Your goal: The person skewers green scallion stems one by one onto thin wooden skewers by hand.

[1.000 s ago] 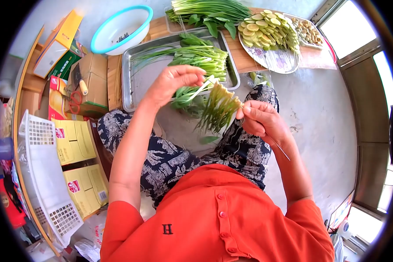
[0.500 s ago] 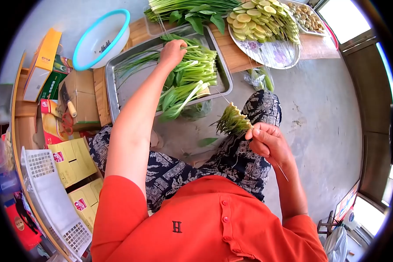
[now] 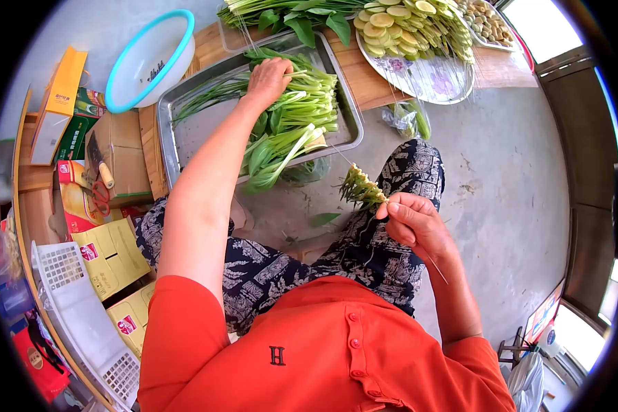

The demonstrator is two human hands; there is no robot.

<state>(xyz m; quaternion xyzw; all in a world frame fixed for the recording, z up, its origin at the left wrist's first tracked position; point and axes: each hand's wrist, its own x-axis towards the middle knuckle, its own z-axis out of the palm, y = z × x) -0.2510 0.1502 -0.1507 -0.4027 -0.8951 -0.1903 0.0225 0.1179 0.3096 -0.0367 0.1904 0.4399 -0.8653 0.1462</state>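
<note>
My left hand (image 3: 268, 81) reaches into the metal tray (image 3: 170, 141), its fingers curled closed on the leafy green stalks (image 3: 301, 106) piled there. Thin grass-like green leaves spread to its left. My right hand (image 3: 419, 223), above my right knee, is closed around a thin skewer (image 3: 438, 270). Short green vegetable pieces (image 3: 361, 188) with pale ends are packed along the skewer, just beyond my fingertips. The skewer's bare end sticks out below the hand, and its other end points toward the tray.
A blue-rimmed basin (image 3: 132, 82) stands left of the tray. Behind are more greens (image 3: 309, 17) and a flowered plate (image 3: 429, 82) of skewered slices (image 3: 408, 31). Scissors (image 3: 101, 199) and a knife (image 3: 106, 173) lie by a cardboard box (image 3: 127, 154). A loose leaf (image 3: 323, 219) is on the floor.
The view has shifted slightly. My left hand stays over the stalks, its fingers shifted a little. My right hand still grips the skewer, now tilted a little differently.
</note>
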